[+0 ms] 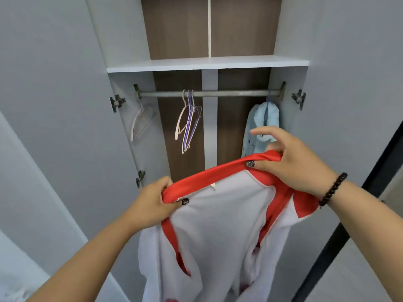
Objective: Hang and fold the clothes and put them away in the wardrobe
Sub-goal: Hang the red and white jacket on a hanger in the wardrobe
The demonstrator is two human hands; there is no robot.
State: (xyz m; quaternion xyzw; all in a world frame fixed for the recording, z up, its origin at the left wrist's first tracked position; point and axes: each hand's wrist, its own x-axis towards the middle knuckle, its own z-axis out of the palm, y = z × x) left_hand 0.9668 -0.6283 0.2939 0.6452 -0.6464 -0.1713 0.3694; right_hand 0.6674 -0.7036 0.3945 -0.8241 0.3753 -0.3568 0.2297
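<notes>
Your left hand pinched one end of the red collar band, thumb on top; your right hand gripped the other end, forefinger stretched out loose. Between them you held the white garment up before the open wardrobe, its fleecy white cloth trimmed in red down both shoulder seams, hanging limp below your hands. Behind it, under the shelf, the rail carried empty hangers near its middle, another hanger at its left end, and a pale blue garment at its right end.
</notes>
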